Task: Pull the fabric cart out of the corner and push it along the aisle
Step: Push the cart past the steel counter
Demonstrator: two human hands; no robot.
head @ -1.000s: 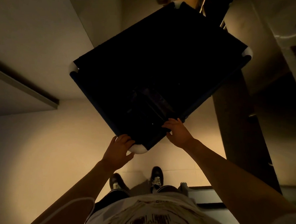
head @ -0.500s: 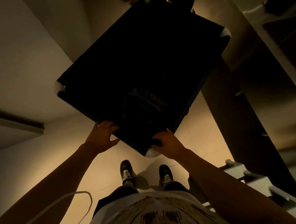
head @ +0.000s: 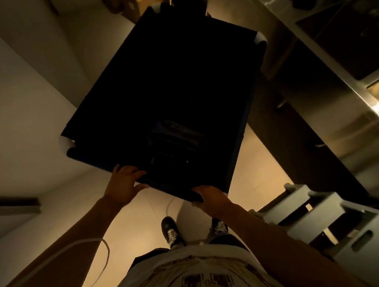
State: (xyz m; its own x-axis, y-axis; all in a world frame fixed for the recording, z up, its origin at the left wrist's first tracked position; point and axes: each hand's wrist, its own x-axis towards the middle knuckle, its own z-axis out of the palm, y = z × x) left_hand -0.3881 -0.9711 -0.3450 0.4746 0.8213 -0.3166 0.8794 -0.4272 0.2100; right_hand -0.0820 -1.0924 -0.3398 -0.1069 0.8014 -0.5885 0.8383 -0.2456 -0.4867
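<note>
Here the large square dark fabric cart with white corner caps [head: 164, 96] stands directly ahead of both hands, its near rim touching them and the rest of it stretching away from the person. Its inside is too dark to read, apart from a faint shape low down near the rim.

The left hand [head: 122, 184] closes over the near rim, fingers curled across the top edge and thumb tucked beneath. The right hand [head: 211, 197] grips the same rim at the near right corner, fingers wrapped over the edge. Both hold the cart; neither is free.

Judging from this, the step in hand seems to be the turn from pulling out to pushing: the cart sits out on open floor, still skewed, with one far corner close to the cardboard boxes [head: 124, 4] beyond it. The next move likely calls for swinging the near rim to square the cart with the aisle, then a steady forward push with even pressure from both hands.

To the right of the right hand, a dark cabinet run with metal handles [head: 297, 124] lines the way, and grey stacked plastic crates [head: 333, 223] sit just beside the right forearm. Left of the left hand there is pale wall [head: 16, 86]. Below the hands, the light tiled floor [head: 131, 229] shows the person's dark shoes [head: 171, 232].
</note>
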